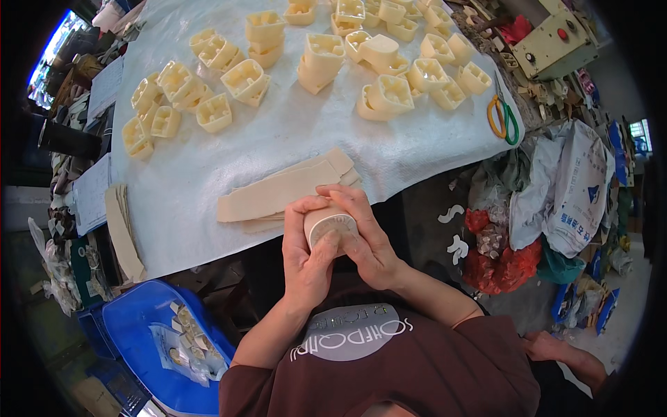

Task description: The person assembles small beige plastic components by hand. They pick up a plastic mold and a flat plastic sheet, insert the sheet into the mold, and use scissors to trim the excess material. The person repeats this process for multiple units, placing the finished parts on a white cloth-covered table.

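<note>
In front of my chest, both hands grip a beige-covered block that looks like a chunky shoe heel (331,224). My left hand (303,254) wraps its left side, with the thumb pressing on the near face. My right hand (368,240) closes round the other side, fingers curled over the far edge. The fingers hide much of the block. Just beyond my hands, a stack of flat beige strips (281,189) lies on the table's near edge. Farther back stand many cream hollow plastic shoe heels (322,61), some stacked.
The white-covered table (187,201) has more beige strips (124,233) at its left edge. Scissors (503,118) with orange and green handles lie at right. A blue tub (132,326) holds pieces below left. Bags (563,187) crowd the right; another person's arm (566,356) shows lower right.
</note>
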Action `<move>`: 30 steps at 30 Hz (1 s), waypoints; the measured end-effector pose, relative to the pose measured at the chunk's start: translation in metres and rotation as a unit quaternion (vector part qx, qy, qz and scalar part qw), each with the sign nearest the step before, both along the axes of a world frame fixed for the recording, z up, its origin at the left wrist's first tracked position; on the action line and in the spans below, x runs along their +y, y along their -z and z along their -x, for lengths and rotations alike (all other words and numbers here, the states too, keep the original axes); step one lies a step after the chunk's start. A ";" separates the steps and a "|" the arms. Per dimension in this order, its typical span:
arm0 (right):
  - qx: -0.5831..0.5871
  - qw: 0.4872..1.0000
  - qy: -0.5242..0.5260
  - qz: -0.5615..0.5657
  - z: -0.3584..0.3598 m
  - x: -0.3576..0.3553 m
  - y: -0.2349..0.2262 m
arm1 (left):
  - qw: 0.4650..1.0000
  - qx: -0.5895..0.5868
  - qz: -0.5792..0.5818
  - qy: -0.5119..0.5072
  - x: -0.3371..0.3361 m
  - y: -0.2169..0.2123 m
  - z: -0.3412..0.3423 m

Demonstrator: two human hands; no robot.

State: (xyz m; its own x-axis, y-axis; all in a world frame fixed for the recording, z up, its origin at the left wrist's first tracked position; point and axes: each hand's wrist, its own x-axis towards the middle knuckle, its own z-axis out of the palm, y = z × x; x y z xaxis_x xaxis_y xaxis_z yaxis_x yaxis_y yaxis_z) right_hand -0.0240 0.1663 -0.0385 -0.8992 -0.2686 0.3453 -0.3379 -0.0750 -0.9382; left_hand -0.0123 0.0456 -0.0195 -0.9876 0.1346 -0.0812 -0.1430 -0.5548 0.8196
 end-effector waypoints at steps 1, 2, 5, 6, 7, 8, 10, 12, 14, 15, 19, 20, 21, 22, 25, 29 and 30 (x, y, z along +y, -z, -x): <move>-0.024 1.000 -0.002 0.003 -0.001 -0.002 0.000 | 0.999 0.030 0.031 -0.007 -0.003 0.001 0.000; -0.026 1.000 -0.013 -0.003 -0.001 0.000 -0.001 | 0.996 0.059 0.061 -0.014 -0.009 0.002 0.001; -0.010 1.000 -0.014 -0.015 0.000 0.011 -0.013 | 0.987 0.129 0.096 -0.026 -0.027 0.009 0.003; 0.012 1.000 -0.002 0.008 0.000 0.014 -0.020 | 0.984 0.150 0.098 -0.025 -0.033 0.011 0.003; 0.021 0.995 -0.069 0.067 0.002 0.020 -0.036 | 0.982 0.143 0.113 -0.047 -0.037 0.010 0.002; 0.028 0.982 -0.136 0.125 0.005 0.022 -0.053 | 0.977 0.130 0.152 -0.077 -0.045 0.014 -0.001; 0.075 0.939 -0.254 0.219 0.012 0.013 -0.093 | 0.961 0.101 0.219 -0.133 -0.070 0.027 -0.008; 0.075 0.915 -0.258 0.302 0.002 -0.006 -0.120 | 0.918 0.113 0.303 -0.230 -0.095 0.038 -0.015; 0.060 0.926 -0.149 0.342 -0.020 -0.026 -0.149 | 0.909 0.111 0.296 -0.273 -0.122 0.041 -0.014; 0.042 0.927 -0.100 0.358 -0.029 -0.038 -0.156 | 0.894 0.106 0.324 -0.291 -0.135 0.042 -0.023; -0.028 0.919 0.057 0.388 -0.063 -0.063 -0.175 | 0.790 0.008 0.447 -0.419 -0.200 0.057 -0.062; -0.044 0.918 0.082 0.387 -0.064 -0.065 -0.175 | 0.752 -0.022 0.491 -0.440 -0.217 0.063 -0.075; -0.046 0.919 0.081 0.383 -0.062 -0.064 -0.172 | 0.708 -0.051 0.531 -0.463 -0.233 0.069 -0.089; -0.036 0.924 0.070 0.374 -0.053 -0.060 -0.162 | 0.654 -0.076 0.592 -0.465 -0.247 0.074 -0.100; 0.080 0.925 -0.161 0.334 0.018 -0.039 -0.113 | 0.498 -0.162 0.727 -0.443 -0.298 0.104 -0.169; 0.045 0.986 -0.121 -0.105 0.050 -0.033 -0.081 | 0.360 -0.430 0.745 -0.362 -0.304 0.111 -0.179; 0.162 0.960 -0.107 -0.203 0.063 -0.041 -0.057 | 0.369 -0.351 0.771 -0.382 -0.303 0.109 -0.174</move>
State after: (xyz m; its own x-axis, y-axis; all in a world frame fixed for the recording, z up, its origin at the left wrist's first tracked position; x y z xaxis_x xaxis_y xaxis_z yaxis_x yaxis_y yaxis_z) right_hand -0.0871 0.1255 0.0190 -0.6717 -0.6064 0.4256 -0.6343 0.1740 -0.7532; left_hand 0.1613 -0.2571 -0.1288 -0.3519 -0.9026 0.2481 -0.9055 0.3954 0.1539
